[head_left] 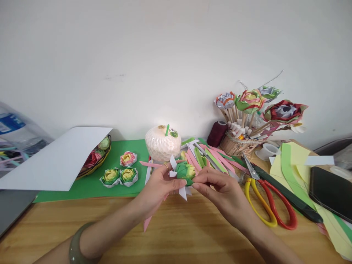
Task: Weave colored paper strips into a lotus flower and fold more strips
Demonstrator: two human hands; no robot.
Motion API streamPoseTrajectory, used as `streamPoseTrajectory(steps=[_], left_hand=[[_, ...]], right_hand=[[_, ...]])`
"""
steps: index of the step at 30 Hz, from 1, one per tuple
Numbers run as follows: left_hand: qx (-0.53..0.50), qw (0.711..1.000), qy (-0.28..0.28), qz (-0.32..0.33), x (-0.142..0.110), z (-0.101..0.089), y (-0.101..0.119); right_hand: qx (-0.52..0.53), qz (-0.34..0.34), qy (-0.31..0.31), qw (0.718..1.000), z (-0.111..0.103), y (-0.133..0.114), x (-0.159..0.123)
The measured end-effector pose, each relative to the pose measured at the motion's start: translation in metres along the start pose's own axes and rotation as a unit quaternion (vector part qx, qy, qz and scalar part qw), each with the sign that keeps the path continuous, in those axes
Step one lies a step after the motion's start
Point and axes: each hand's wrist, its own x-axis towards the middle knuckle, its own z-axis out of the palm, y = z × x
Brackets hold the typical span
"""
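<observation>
Between my two hands is a folded paper flower (186, 172), green outside with a yellow centre and loose white strips sticking out around it. My left hand (162, 182) grips it from the left, thumb in front; a pink strip end (147, 223) hangs below that hand. At the flower's right edge, the thumb and index finger of my right hand (217, 189) are pinched together on a petal. Three finished paper flowers (129, 175) lie to the left on a green sheet (90, 192). Behind my hands is a heap of pink, green and white paper strips (211, 157).
Red-and-yellow scissors (265, 201) and a dark green knife-like tool (291, 200) lie right of my right hand. Farther right is a black phone (331, 194). A white textured container (162, 145), thread spool (217, 134) and flower basket (233, 143) line the wall. White sheets (57, 161) cover the left.
</observation>
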Motion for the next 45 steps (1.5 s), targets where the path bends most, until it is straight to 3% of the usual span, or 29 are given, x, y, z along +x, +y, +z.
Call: streamPoseTrajectory(steps=[10, 18, 28, 31, 36, 45], left_hand=[[0.018, 1.000, 0.019, -0.015, -0.001, 0.003, 0.001], [0.029, 0.999, 0.028, 0.014, 0.003, 0.000, -0.001], [0.045, 0.999, 0.021, 0.016, 0.000, 0.000, -0.003], [0.052, 0.998, 0.021, 0.016, 0.000, 0.001, -0.003], [0.049, 0.998, 0.044, 0.022, 0.000, 0.002, -0.002], [0.044, 0.998, 0.044, 0.020, 0.002, 0.000, -0.010]], right_hand=[[0.044, 0.075, 0.012, 0.996, 0.003, 0.000, -0.001], [0.025, 0.031, -0.018, 0.999, 0.000, 0.004, 0.002], [-0.016, 0.045, 0.036, 0.998, 0.007, 0.000, -0.001], [-0.010, 0.059, 0.034, 0.998, 0.007, 0.002, -0.001], [0.032, 0.026, -0.002, 0.999, 0.001, 0.003, -0.001], [-0.020, 0.043, 0.037, 0.998, 0.007, 0.004, 0.000]])
